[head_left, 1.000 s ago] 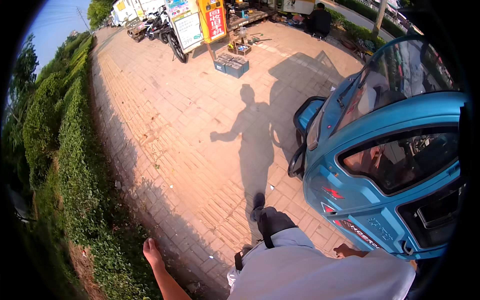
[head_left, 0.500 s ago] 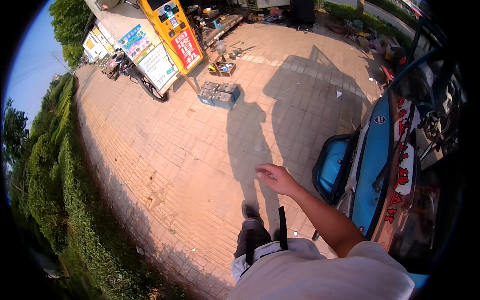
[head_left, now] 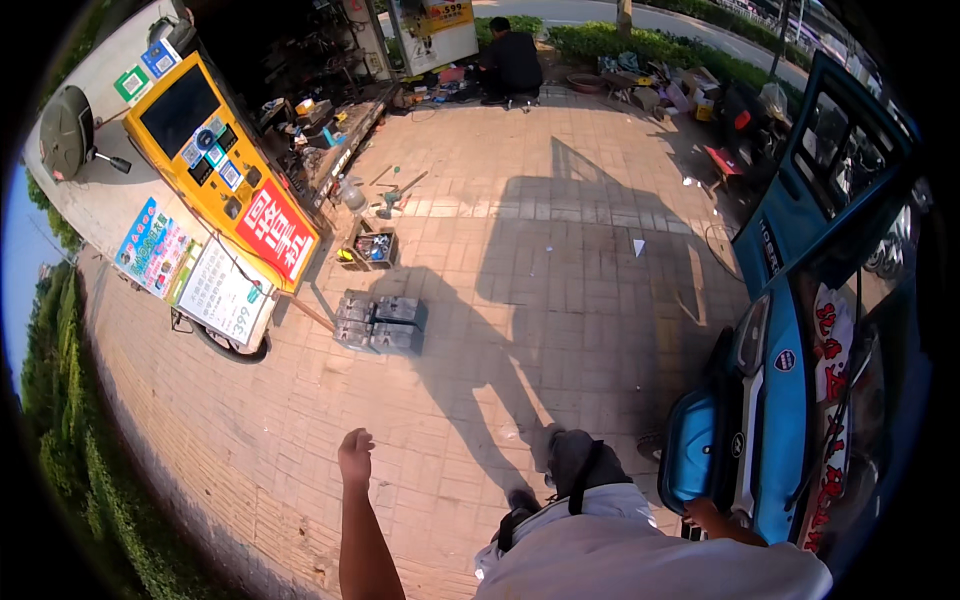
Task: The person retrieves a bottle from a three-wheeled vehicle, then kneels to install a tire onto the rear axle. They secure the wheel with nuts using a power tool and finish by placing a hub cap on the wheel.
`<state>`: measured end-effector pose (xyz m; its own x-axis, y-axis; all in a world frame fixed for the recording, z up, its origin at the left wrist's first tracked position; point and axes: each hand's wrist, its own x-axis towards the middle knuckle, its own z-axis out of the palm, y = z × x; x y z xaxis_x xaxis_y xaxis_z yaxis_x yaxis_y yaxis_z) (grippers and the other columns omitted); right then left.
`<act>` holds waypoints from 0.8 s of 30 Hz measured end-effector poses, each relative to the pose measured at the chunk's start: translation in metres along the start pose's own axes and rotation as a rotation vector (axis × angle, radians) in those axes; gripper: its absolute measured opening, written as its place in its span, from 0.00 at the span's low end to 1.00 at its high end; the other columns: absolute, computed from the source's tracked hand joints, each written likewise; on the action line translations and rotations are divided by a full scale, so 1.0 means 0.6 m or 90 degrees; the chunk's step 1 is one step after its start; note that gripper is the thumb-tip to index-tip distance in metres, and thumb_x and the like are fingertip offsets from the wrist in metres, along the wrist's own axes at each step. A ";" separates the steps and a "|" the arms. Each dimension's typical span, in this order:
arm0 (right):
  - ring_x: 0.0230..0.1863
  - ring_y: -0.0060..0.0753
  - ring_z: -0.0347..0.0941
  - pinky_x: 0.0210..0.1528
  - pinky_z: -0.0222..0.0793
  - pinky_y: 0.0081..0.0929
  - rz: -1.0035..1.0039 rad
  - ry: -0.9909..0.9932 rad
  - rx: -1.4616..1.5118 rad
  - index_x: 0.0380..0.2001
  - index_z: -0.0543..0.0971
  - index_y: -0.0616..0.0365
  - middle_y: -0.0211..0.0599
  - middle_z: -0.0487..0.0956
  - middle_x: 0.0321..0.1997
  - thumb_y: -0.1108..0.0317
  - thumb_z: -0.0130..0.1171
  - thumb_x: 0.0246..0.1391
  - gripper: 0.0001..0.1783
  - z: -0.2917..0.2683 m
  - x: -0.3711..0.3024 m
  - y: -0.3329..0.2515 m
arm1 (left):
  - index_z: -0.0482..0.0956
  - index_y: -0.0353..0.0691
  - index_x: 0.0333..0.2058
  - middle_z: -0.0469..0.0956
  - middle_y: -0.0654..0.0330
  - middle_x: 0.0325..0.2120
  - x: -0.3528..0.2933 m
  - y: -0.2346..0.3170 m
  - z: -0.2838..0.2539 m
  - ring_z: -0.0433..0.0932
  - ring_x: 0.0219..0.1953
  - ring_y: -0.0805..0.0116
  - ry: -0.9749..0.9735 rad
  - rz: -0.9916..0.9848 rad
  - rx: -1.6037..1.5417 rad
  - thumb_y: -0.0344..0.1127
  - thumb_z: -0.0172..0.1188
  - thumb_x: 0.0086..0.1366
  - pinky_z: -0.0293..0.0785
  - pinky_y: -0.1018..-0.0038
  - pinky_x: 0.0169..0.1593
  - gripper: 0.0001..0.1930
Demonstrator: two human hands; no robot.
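Note:
My left hand [head_left: 356, 458] hangs over the paving, empty, its fingers loosely curled and the thumb side slightly apart. Low at the right, my right hand [head_left: 703, 514] is beside the blue front of a small vehicle [head_left: 775, 375]; its fingers are too dark and small to read, and I cannot tell whether it touches the vehicle. Ahead on the ground stand several grey battery-like blocks [head_left: 380, 322], pushed together in a cluster. Behind them is a wooden box [head_left: 368, 248] holding small tools and parts, with a green power tool [head_left: 390, 204] lying beyond it.
A yellow kiosk [head_left: 215, 160] and a white sign board [head_left: 222, 290] stand at the left, a bicycle wheel [head_left: 225, 345] under it. Far ahead, a person in dark clothes [head_left: 513, 62] crouches by clutter. The vehicle's door [head_left: 820, 170] stands open at the right. A hedge [head_left: 70, 470] borders the left.
My view has turned left and moved nearer the blocks and kiosk. My right hand has dropped from in front of me to beside the vehicle. My left hand has come into view.

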<state>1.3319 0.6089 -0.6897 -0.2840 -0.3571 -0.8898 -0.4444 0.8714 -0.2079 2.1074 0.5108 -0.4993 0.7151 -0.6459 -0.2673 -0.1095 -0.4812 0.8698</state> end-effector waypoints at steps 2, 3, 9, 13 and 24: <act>0.30 0.36 0.76 0.24 0.69 0.43 0.136 0.007 0.229 0.31 0.72 0.52 0.36 0.74 0.24 0.52 0.52 0.53 0.15 -0.002 0.005 -0.041 | 0.77 0.32 0.44 0.79 0.57 0.33 0.153 0.091 0.065 0.78 0.32 0.69 -0.063 0.152 -0.096 0.41 0.54 0.65 0.72 0.75 0.36 0.17; 0.24 0.39 0.77 0.19 0.70 0.47 0.200 -0.002 0.337 0.32 0.74 0.50 0.37 0.78 0.21 0.51 0.58 0.49 0.16 -0.028 0.049 -0.021 | 0.77 0.32 0.44 0.79 0.57 0.33 0.216 0.113 0.106 0.78 0.33 0.69 -0.079 0.144 -0.121 0.41 0.54 0.65 0.72 0.74 0.37 0.17; 0.26 0.32 0.74 0.22 0.68 0.37 0.078 -0.084 -0.083 0.32 0.77 0.53 0.34 0.76 0.25 0.57 0.55 0.53 0.12 0.093 0.195 -0.522 | 0.77 0.35 0.44 0.81 0.50 0.37 0.343 0.106 0.330 0.80 0.41 0.59 -0.224 0.069 0.205 0.43 0.55 0.64 0.74 0.69 0.44 0.18; 0.28 0.27 0.72 0.24 0.66 0.31 -0.263 0.011 -0.153 0.32 0.79 0.56 0.31 0.76 0.27 0.61 0.53 0.55 0.11 0.121 0.328 -1.089 | 0.79 0.43 0.46 0.80 0.49 0.40 0.375 -0.150 0.286 0.77 0.46 0.52 -0.579 -0.170 0.428 0.54 0.59 0.59 0.72 0.63 0.49 0.24; 0.33 0.26 0.75 0.32 0.69 0.26 -0.525 0.007 0.165 0.45 0.75 0.60 0.34 0.80 0.38 0.54 0.53 0.59 0.20 0.136 0.253 -1.992 | 0.80 0.38 0.25 0.72 0.61 0.11 0.821 0.016 0.402 0.71 0.12 0.69 -0.240 -0.602 0.216 0.44 0.56 0.58 0.67 0.68 0.19 0.14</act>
<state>1.8896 -0.4594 -0.6094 0.0345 -0.9111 -0.4107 -0.3054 0.3816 -0.8724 2.2922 0.0451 -0.7230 0.3571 -0.0377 -0.9333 0.1495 -0.9840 0.0969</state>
